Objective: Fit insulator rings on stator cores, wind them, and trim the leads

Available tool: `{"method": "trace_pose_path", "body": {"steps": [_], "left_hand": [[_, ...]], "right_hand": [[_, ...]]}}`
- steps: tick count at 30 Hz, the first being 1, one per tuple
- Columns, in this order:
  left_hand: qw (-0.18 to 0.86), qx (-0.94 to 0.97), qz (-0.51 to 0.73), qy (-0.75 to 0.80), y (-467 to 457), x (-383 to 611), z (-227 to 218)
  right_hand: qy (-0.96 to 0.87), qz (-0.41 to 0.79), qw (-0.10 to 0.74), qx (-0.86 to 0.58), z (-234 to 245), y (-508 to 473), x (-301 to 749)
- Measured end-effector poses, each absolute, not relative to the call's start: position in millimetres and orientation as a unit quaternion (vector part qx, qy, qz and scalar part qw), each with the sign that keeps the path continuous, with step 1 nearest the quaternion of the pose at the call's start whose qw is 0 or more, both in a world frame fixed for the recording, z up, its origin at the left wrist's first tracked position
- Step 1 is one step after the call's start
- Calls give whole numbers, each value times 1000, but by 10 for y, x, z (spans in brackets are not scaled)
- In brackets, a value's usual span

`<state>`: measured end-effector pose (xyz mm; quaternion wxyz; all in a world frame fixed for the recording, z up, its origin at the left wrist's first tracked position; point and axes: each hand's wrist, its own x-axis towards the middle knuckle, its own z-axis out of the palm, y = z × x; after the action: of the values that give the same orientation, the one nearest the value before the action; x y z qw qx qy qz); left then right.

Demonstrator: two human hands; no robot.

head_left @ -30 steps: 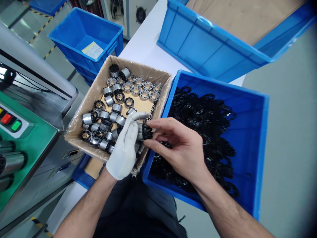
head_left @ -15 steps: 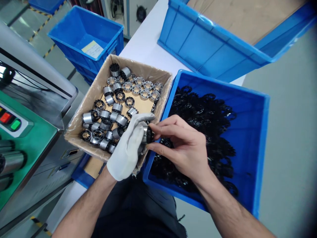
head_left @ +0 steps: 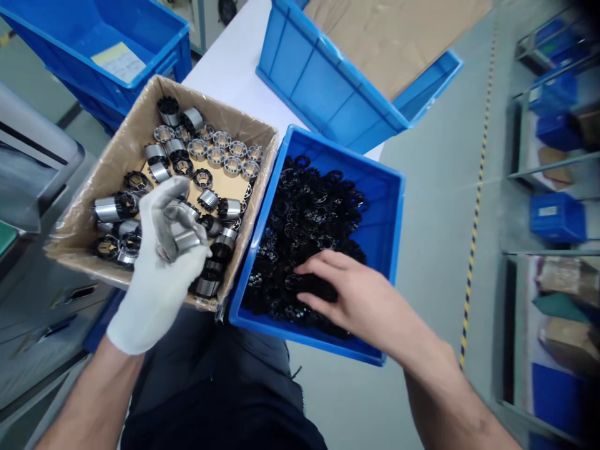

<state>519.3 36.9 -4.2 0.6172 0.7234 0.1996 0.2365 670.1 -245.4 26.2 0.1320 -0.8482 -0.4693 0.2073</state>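
My left hand point(head_left: 162, 256), in a white glove smudged grey, is closed around a silver cylindrical stator core point(head_left: 187, 239) above the lined box. Bare, my right hand point(head_left: 344, 287) reaches into the blue bin point(head_left: 396, 231) on the right. Its thumb and forefinger are apart, with black toothed plastic rings point(head_left: 314, 212) heaped under and between them. Whether a single ring is pinched there cannot be made out. In the plastic-lined cardboard box point(head_left: 117, 134) several stator cores point(head_left: 162, 172) lie loose, some with black end pieces. Bare metal ones point(head_left: 215, 156) stand in rows at its far side.
Behind the bin, a larger light-blue crate point(head_left: 323, 94) with cardboard on top stands on a white table point(head_left: 225, 56). Another blue crate point(head_left: 140, 37) with a paper slip is at the upper left. Shelves with blue boxes point(head_left: 557, 215) stand along the right.
My hands have parted: the right left the core's end and moved down into the bin of black rings. Holding the core, the left drew back left over the box. The view shifted right.
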Motion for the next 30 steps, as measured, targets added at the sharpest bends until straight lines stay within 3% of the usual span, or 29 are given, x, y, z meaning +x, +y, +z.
{"method": "trace_pose_path", "body": {"steps": [3,7,14,21,30], "left_hand": [[779,549,196,231,215,5311,-44],[858,444,102,238,208,5398,-30],[857,451,73,238,257,5367,-50],[842,479,61,240,253,5360,-53],[836,500,10,225,253,5308,-47]], "right_hand": [[-490,198,36,-848,106,-2569,6490],[-518,219,32,-827,55,-2681,6487],[-541,251,81,-799,63,-2762,6646],[-481,247,197,-817,54,-2833,6681],[-449,190,169,-857,107,-2793,6618]]}}
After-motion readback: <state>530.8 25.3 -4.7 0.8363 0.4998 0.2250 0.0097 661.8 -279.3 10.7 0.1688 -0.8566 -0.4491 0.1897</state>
